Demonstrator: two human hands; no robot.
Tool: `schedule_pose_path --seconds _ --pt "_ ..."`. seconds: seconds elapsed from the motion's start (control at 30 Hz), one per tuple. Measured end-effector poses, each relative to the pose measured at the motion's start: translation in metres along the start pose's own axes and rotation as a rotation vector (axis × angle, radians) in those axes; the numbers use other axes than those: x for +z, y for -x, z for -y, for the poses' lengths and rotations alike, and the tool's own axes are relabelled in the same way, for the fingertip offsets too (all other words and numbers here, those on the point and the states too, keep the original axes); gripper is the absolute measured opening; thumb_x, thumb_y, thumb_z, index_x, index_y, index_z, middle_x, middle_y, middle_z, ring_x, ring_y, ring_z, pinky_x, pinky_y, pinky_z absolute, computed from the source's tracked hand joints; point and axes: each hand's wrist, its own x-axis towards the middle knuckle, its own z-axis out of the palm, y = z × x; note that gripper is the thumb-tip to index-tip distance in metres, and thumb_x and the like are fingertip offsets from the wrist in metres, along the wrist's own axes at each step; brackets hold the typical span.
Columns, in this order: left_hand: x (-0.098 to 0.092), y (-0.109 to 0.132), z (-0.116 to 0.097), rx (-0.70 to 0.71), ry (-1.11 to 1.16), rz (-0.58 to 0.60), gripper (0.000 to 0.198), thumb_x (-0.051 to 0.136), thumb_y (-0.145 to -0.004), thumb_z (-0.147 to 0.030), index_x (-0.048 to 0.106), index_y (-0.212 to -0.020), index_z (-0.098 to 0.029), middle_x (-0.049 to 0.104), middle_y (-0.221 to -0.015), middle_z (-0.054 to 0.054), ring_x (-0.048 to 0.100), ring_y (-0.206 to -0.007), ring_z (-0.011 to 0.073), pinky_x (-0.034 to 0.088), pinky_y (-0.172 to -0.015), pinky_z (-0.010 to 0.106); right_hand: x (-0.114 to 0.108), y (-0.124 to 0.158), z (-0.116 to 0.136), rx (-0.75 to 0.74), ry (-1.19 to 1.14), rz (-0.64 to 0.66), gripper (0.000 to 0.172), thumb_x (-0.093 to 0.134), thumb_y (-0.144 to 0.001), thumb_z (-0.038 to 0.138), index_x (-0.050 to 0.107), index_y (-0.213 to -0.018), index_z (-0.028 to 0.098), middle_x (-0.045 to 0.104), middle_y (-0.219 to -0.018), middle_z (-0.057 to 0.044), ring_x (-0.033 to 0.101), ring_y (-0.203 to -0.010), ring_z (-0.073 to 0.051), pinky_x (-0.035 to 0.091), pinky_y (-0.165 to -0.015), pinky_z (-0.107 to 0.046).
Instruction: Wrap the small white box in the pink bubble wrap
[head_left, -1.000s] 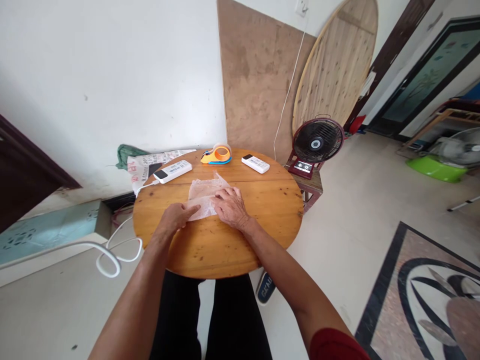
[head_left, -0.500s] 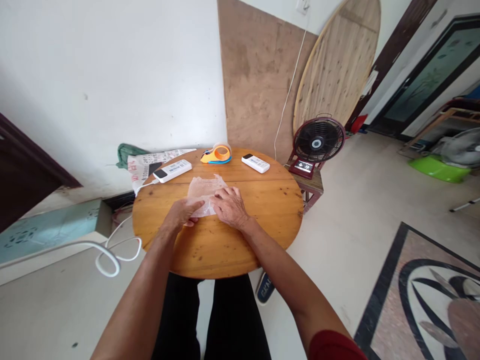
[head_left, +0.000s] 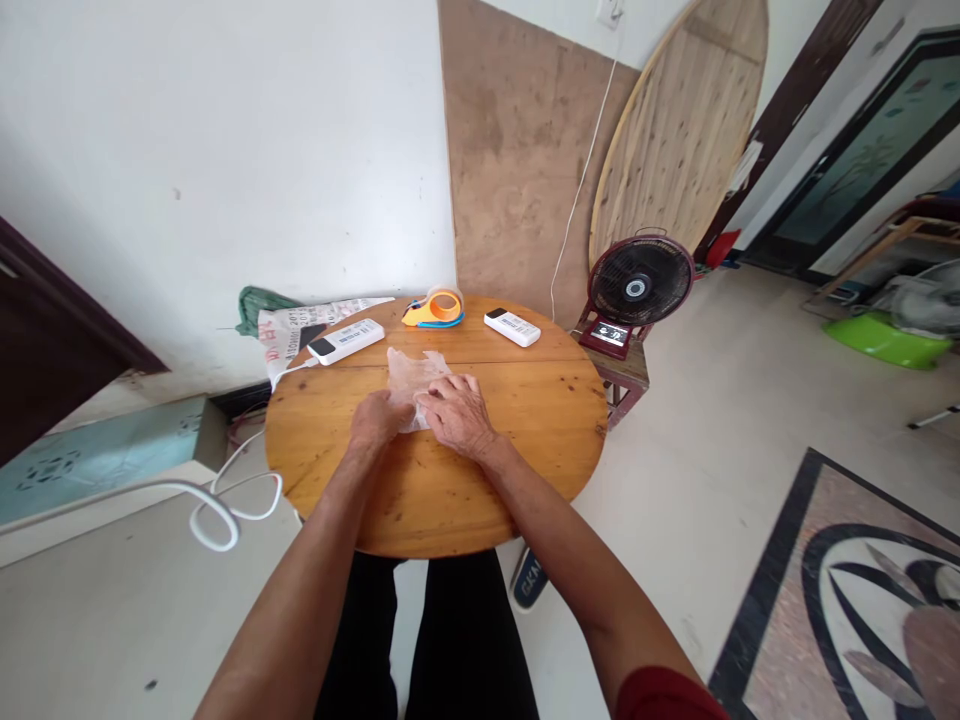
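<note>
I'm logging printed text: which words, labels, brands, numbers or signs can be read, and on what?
"GKN" (first letter unsure): on the blue slipper, partly hidden.
Printed sack: red and dark print, too blurred to read surely.
White device with cable, other white device: labels too small to read.
Fan panel: too small to read.

Straight beyond the left grip (head_left: 379, 418) and right grip (head_left: 459, 418), an orange tape dispenser (head_left: 421, 312) sits near the far edge of the wooden tabletop (head_left: 450, 500). Ahead and left of the left grip lies a white rectangular device (head_left: 346, 342), black at one end, with a white cable (head_left: 223, 547) attached; its look-alike (head_left: 512, 328) lies ahead and right of the right grip. Farther right, a dark red electric fan (head_left: 637, 285) stands on a wooden stool (head_left: 628, 365). Behind it leans a round plank panel (head_left: 679, 150), beside a brown board (head_left: 525, 150) against the wall.
</note>
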Motion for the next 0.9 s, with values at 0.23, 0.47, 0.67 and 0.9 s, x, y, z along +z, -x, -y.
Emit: schedule_pose_path --seconds 0.23,0.47,0.67,0.9 --pt "-0.004 0.012 -0.019 -0.233 0.342 0.068 0.014 0.062 -0.058 -0.029 0.057 -0.066 -0.018 0.060 -0.052 0.002 0.053 -0.043 0.0150 0.041 -0.042 0.026 0.000 0.000 0.000 -0.004 0.006 0.004 0.026 0.046 -0.094 0.028 0.066 -0.109 0.024 0.062 -0.110 -0.008 0.043 -0.110 -0.024 0.023 -0.097 -0.042" --pt "-0.003 0.019 -0.039 -0.218 0.507 0.085 0.013 0.063 -0.059 -0.024 0.054 -0.065 -0.016 0.058 -0.049 -0.002 0.053 -0.040 0.0113 0.045 -0.040 0.022 -0.002 -0.001 0.003 0.034 -0.035 0.006 0.025 0.046 -0.094 0.029 0.067 -0.104 0.022 0.064 -0.110 -0.007 0.045 -0.110 -0.023 0.024 -0.099 -0.041" --pt "-0.002 0.018 -0.043 -0.189 0.504 0.127 0.011 0.063 -0.060 -0.022 0.055 -0.063 -0.015 0.057 -0.047 -0.001 0.051 -0.038 0.0110 0.045 -0.039 0.022 -0.007 -0.003 0.005 0.142 -0.112 -0.033 0.045 0.051 -0.084 0.020 0.052 -0.128 0.014 0.066 -0.114 -0.012 0.050 -0.108 -0.025 0.025 -0.103 -0.041" --pt "-0.018 0.022 -0.045 -0.072 0.466 0.393 0.021 0.065 -0.054 -0.028 0.062 -0.070 -0.013 0.061 -0.059 0.001 0.057 -0.053 0.0131 0.052 -0.057 0.028 -0.007 -0.003 0.001 0.174 -0.202 -0.024 0.056 0.049 -0.079 0.012 0.046 -0.135 0.012 0.069 -0.110 -0.009 0.051 -0.111 -0.024 0.025 -0.105 -0.039"
